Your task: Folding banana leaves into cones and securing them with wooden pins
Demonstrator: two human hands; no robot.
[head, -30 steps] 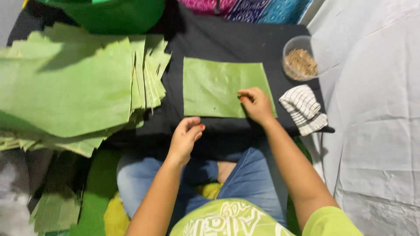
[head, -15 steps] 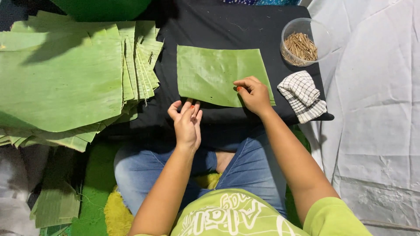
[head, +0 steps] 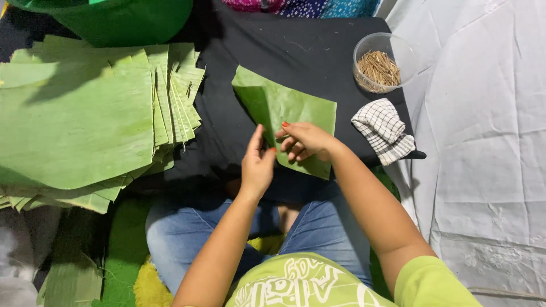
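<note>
Even, fairly bright light is falling from above, giving soft shadows and no hard glare. A broad shadow is lying across the stack of leaves on the left, and a darker one is pooling under the hands at the near edge of the black cloth. The white sheet on the right is reading pale but not washed out. The view is staying sharp at the centre, with slight softening toward the lower corners
</note>
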